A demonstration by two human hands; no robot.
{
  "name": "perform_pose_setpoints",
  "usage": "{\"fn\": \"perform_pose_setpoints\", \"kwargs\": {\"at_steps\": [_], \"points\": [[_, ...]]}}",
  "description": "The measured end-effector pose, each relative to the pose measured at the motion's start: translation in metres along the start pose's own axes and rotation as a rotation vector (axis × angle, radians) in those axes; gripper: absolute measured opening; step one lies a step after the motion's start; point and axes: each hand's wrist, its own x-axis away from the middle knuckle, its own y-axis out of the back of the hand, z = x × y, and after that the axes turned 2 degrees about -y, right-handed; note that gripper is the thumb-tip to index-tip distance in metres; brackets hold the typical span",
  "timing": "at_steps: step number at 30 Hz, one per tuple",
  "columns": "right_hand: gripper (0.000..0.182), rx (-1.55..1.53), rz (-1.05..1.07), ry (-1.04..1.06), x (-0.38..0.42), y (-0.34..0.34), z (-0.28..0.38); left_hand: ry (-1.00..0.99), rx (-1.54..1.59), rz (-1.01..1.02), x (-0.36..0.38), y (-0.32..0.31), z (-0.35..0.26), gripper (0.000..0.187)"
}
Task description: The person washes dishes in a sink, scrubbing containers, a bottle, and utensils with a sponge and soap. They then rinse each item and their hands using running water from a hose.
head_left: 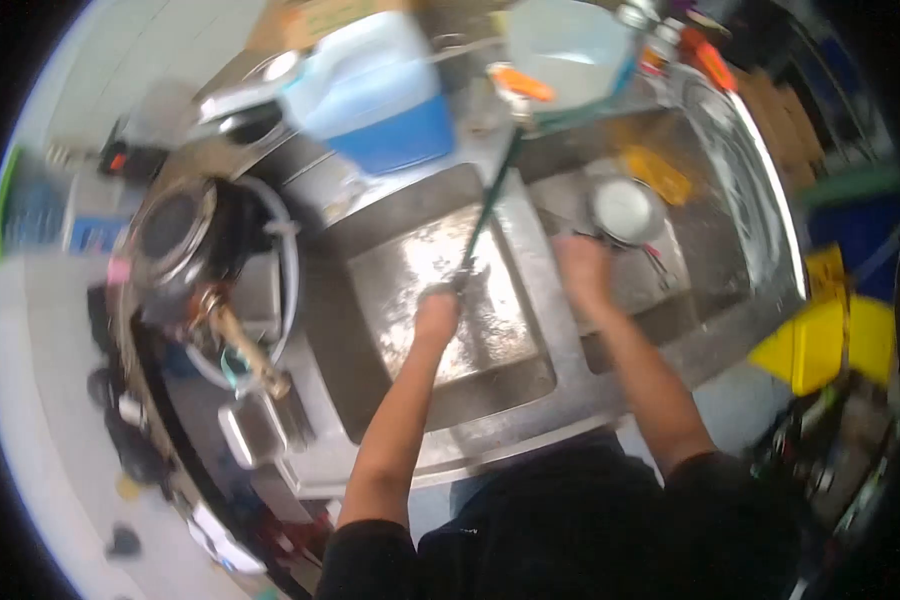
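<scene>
My left hand point(437, 312) is closed around the end of a green hose point(491, 195) over the left sink basin point(330, 330). The hose runs up to a tap with an orange handle point(522, 82). Wet, shiny metal shows on the basin floor below. My right hand point(583, 268) is at the left side of the right basin point(710, 250), its fingers curled and blurred. Close by is a round white-looking bowl or pot point(626, 210), with a short dark part reaching toward my fingers. I cannot tell what those fingers hold.
A jug of blue liquid point(385, 125) and a translucent tub point(567, 50) stand behind the basins. Dark pots point(175, 225) are piled at left, above a small metal tray point(253, 430). A yellow item point(657, 175) lies in the right basin; a yellow bin point(820, 345) stands right.
</scene>
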Motion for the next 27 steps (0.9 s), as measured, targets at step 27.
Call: {"fn": "perform_pose_setpoints", "kwargs": {"at_steps": [27], "points": [[0.038,-1.504,0.058,-0.665,-0.013,0.141,-0.074,0.684,0.705,-0.969,0.358,0.340,0.182,0.067]]}}
